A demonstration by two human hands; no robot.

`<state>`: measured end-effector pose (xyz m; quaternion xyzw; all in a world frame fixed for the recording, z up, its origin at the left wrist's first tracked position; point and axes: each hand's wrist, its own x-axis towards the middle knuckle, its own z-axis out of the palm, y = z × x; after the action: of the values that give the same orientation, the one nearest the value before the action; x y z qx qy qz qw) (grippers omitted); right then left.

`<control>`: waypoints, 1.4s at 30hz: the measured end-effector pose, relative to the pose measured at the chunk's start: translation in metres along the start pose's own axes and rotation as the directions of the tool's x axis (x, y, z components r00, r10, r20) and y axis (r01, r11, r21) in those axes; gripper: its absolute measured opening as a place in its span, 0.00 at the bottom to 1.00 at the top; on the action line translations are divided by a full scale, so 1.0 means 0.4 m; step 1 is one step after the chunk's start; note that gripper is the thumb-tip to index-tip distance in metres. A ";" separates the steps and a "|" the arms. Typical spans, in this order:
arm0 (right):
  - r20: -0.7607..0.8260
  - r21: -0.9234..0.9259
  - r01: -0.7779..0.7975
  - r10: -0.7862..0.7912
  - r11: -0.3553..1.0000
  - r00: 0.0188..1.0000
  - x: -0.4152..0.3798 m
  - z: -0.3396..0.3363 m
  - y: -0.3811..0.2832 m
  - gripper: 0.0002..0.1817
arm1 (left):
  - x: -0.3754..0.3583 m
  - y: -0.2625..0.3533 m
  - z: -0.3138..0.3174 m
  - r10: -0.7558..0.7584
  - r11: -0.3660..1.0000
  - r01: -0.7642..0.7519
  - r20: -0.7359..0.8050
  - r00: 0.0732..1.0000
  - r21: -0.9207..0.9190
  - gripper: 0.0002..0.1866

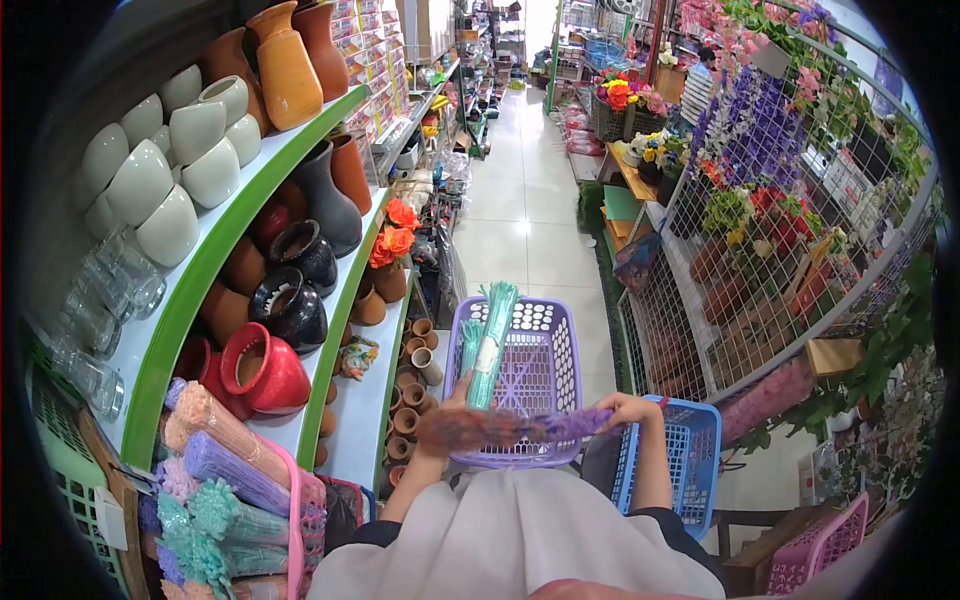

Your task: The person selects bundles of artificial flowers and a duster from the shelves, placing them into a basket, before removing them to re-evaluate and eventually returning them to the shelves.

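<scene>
A long purple and brown bundle (520, 428), smeared by motion, stretches level across the near side of the purple basket (573, 375). My right hand (630, 412) is closed around its purple right end. My left hand (458, 390) is at its brown left end, mostly covered by the blur, so its grip cannot be made out. Just beyond my left hand, a turquoise bundle (490, 350) with a pale band leans in the basket. A shorter turquoise bundle (470, 345) lies beside it.
A blue basket (708, 465) stands at right. On the left, a pink basket (296, 510) holds wrapped coloured bundles, below shelves with white pots (140, 185), glassware and vases (285, 65). A wire rack (800, 290) of artificial flowers borders the tiled aisle (525, 200). A person (697, 90) stands farther back.
</scene>
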<state>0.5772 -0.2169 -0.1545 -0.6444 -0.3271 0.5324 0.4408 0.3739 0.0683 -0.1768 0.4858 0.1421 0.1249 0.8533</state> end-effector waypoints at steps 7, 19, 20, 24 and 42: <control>-0.433 0.159 0.094 -0.017 0.983 0.901 0.021 0.004 0.019 0.09 | 0.017 -0.016 -0.018 -0.183 0.937 0.208 0.113 0.977 -0.280 0.19; -0.070 -0.005 -0.008 0.008 1.000 0.998 -0.044 -0.029 -0.022 0.12 | 0.022 -0.082 -0.038 -0.113 0.930 0.083 -0.061 0.992 -0.359 0.23; 0.015 -0.110 0.063 -0.061 0.992 0.998 -0.027 -0.055 0.026 0.11 | 0.020 -0.106 -0.068 -0.041 0.947 0.047 0.025 0.999 -0.317 0.20; -0.149 0.040 0.042 -0.036 0.998 0.988 -0.028 -0.046 -0.004 0.10 | 0.030 -0.043 -0.050 -0.095 0.937 0.156 0.201 0.975 -0.314 0.19; -0.020 -0.029 0.006 -0.007 1.000 1.000 0.006 -0.048 -0.021 0.05 | 0.045 0.014 0.027 -0.147 0.777 0.278 0.267 0.952 -0.564 0.26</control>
<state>0.5968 -0.2155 -0.1468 -0.6550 -0.3323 0.5197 0.4364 0.3940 0.0685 -0.1689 0.1842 0.0597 0.0140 0.9810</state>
